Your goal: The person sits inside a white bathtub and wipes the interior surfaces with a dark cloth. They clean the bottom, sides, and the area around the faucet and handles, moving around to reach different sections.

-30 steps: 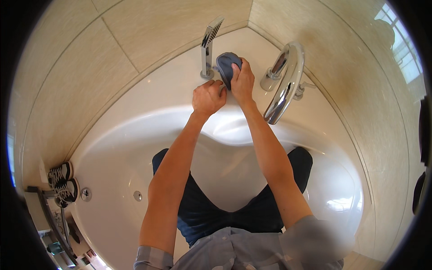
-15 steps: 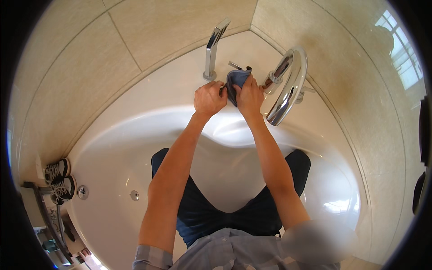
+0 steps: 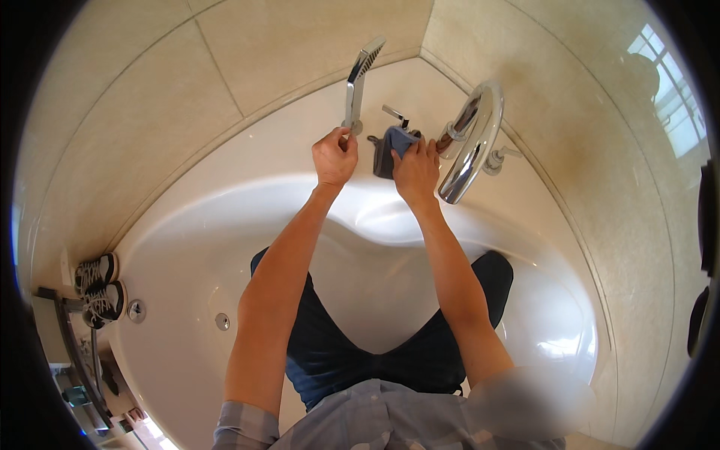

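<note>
Gripping a blue-grey pouch [image 3: 384,157] in the fingers of the right hand [image 3: 415,171], at the ledge of a white bathtub [image 3: 247,165], near a small lever [image 3: 392,112]. Curling the fingers of the left hand [image 3: 334,158] closed beside a hand shower [image 3: 354,101], with a curved tap [image 3: 471,169] at right and black-and-white shoes [image 3: 112,297] at far left.

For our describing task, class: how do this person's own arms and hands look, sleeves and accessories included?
The left hand and right hand are ungloved, with no watch or bracelet visible. The left forearm and right forearm are uncovered. The left sleeve is grey with paler patches; the right sleeve is blurred.
</note>
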Motion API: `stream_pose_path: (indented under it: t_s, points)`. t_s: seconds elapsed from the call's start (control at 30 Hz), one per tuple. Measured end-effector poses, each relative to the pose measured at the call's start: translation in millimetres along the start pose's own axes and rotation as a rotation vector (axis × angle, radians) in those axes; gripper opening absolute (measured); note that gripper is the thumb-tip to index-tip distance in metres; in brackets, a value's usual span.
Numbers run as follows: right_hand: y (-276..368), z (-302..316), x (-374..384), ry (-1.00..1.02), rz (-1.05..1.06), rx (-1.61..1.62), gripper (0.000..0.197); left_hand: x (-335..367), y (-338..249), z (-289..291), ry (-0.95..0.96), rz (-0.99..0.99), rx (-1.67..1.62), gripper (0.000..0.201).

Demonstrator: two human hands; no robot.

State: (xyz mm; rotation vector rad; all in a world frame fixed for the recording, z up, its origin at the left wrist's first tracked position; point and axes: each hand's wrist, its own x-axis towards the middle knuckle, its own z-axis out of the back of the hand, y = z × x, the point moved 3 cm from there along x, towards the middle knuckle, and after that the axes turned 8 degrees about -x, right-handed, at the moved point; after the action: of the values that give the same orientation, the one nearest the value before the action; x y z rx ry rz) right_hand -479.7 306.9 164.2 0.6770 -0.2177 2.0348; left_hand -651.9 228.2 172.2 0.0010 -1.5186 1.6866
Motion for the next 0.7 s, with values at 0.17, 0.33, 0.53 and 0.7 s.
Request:
stream_pose_path:
  t_s: [0.17, 0.33, 0.53, 0.7]
  points:
    - [5, 38, -14, -0.051, -0.027, 0.134, 0.053, 11, 16, 32, -0.067, -0.008, 0.239, 0.019]
    - [52, 62, 17, -0.212, -0.079, 0.540, 0.057, 12, 20, 38, -0.047, 0.071, 0.267, 0.021]
    - [89, 60, 80, -0.428, -0.259, 0.764, 0.045, 7, 13, 42, -0.046, 0.088, 0.252, 0.020]
    - [118, -4, 53, -0.170, -0.224, 0.558, 0.057, 5, 12, 39, -0.073, 0.056, 0.195, 0.021]
